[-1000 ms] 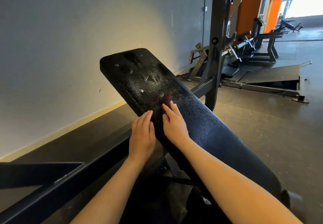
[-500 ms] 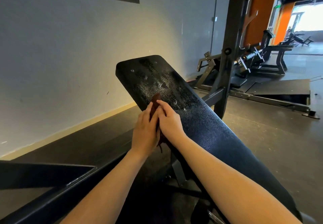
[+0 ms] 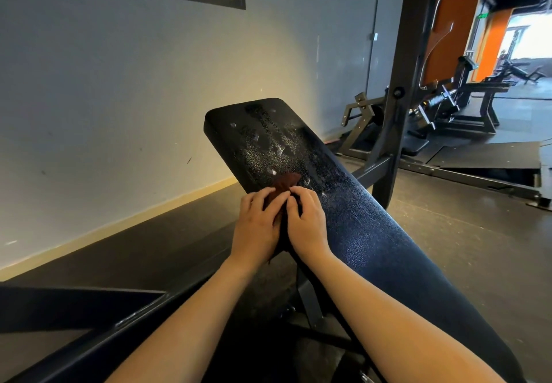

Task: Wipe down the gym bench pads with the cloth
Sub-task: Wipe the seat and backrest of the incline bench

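Our left grip (image 3: 257, 224) and right grip (image 3: 307, 224) both clutch the cloth (image 3: 285, 182) on the bench pad (image 3: 367, 233), just short of its droplets (image 3: 280, 151); wiping seems barely begun, so next we should sweep up through them.

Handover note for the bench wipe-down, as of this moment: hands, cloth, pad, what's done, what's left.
Left hand: grips the cloth, fingers curled over it.
Right hand: pinches the same cloth, right beside the left hand.
Cloth: brown and bunched, on the bench pad near its left edge, about midway up.
Done: the pad looks sprayed; droplets and wet streaks cover its far, raised end. No wiped stretch is plain to see.
Left: wipe the wet far end, then probably the rest of the pad back toward the person.
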